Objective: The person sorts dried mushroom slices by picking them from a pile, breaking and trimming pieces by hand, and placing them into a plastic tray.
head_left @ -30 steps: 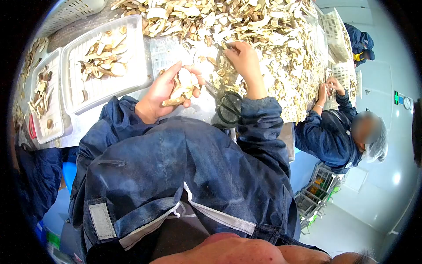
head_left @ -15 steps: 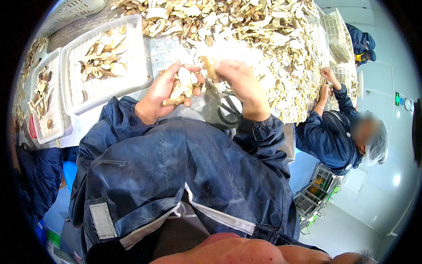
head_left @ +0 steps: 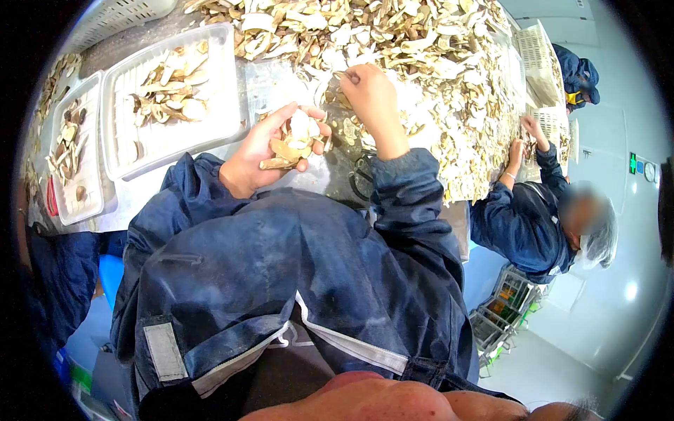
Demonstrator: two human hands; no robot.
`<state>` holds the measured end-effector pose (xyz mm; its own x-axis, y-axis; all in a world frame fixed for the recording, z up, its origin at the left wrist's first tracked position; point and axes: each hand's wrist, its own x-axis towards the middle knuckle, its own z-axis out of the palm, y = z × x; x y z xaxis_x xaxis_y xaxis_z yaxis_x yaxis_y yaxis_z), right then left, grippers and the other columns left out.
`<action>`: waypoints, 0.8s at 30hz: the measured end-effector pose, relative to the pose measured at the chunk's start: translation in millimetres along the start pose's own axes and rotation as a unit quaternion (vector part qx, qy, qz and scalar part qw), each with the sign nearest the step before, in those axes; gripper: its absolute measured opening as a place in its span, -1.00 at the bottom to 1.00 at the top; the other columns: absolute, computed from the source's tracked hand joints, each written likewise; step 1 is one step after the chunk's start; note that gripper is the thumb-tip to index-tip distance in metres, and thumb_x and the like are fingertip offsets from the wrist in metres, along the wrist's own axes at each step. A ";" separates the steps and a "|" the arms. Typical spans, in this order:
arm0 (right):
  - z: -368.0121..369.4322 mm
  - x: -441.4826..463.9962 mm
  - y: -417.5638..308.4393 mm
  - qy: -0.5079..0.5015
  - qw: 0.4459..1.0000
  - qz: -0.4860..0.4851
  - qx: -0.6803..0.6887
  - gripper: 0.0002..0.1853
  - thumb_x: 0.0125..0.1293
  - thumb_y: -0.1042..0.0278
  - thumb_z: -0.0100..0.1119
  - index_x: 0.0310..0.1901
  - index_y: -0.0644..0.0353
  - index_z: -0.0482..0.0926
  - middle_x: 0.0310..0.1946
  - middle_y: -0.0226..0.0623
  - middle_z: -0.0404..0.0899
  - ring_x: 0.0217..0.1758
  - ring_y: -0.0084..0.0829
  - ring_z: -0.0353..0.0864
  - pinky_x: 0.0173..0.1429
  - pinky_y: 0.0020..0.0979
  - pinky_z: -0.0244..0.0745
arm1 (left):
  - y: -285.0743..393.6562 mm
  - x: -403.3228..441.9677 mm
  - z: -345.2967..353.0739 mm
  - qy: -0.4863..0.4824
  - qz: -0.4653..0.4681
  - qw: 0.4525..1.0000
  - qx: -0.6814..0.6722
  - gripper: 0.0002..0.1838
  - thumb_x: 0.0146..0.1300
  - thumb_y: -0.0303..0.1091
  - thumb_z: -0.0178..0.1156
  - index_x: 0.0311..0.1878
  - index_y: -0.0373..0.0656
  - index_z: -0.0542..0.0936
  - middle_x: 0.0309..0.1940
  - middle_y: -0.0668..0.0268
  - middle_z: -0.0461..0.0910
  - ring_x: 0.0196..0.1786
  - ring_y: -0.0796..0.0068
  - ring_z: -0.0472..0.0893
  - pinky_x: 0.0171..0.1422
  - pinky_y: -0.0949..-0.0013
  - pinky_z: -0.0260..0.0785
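My left hand [head_left: 247, 160] is cupped palm up around a small handful of dried mushroom slices [head_left: 298, 137], pale with brown edges. To its right, my right hand [head_left: 375, 97] is over the near edge of a broad heap of the same slices [head_left: 435, 91]. Its fingers are curled and pinched together at the tips; what sits between them is hard to make out. Below the right wrist, partly covered by the sleeve, lie black looped handles [head_left: 360, 181], like those of scissors.
Left of my hands, a white plastic tray [head_left: 175, 149] holds some slices, and a narrower tray [head_left: 95, 205] beside it holds darker pieces. A perforated basket [head_left: 105, 22] stands at the back left. On the right, a co-worker [head_left: 526, 224] handles slices near white crates [head_left: 539, 63].
My right hand has moved away from the left, up to the heap, and no longer holds the pale slice it had. The left hand keeps its handful almost in place.
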<state>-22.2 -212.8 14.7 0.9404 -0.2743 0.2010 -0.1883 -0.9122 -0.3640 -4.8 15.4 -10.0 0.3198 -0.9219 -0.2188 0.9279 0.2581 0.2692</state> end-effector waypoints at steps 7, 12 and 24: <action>-66.9 -30.6 -36.7 -0.180 0.851 0.180 0.460 -0.73 0.37 0.31 0.30 -0.04 0.34 0.69 -0.22 -0.42 0.72 -0.16 -0.64 0.59 -0.05 -0.54 0.46 | -1.7 0.0 4.0 0.007 0.004 1.000 0.001 -0.47 0.60 0.06 -0.20 0.27 -0.18 0.47 0.00 0.09 0.61 -0.13 0.26 0.66 -0.45 0.37 0.58; -46.7 -13.6 -24.3 -0.111 0.945 0.112 0.288 -0.76 0.39 0.30 0.28 -0.07 0.31 0.70 -0.35 -0.41 0.70 -0.29 -0.62 0.58 -0.18 -0.49 0.46 | -1.3 1.1 4.9 -0.028 0.010 1.000 -0.008 -0.47 0.60 0.04 -0.19 0.27 -0.21 0.45 0.00 0.08 0.61 -0.11 0.27 0.66 -0.42 0.39 0.60; -21.2 -4.5 16.0 -0.086 0.961 0.144 0.220 -0.78 0.20 0.31 0.40 -0.22 0.26 0.67 -0.39 -0.28 0.65 -0.33 -0.41 0.63 -0.20 -0.41 0.51 | 0.2 -0.7 6.6 -0.023 0.015 1.000 0.010 -0.46 0.61 0.04 -0.22 0.26 -0.25 0.45 -0.01 0.07 0.61 -0.12 0.29 0.67 -0.41 0.38 0.63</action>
<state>-35.4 -232.6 27.3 0.9074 -0.4071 -0.1043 -0.3447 -0.5792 -0.7387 -6.0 14.2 -3.7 0.3378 -0.9264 -0.1664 0.9139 0.2805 0.2935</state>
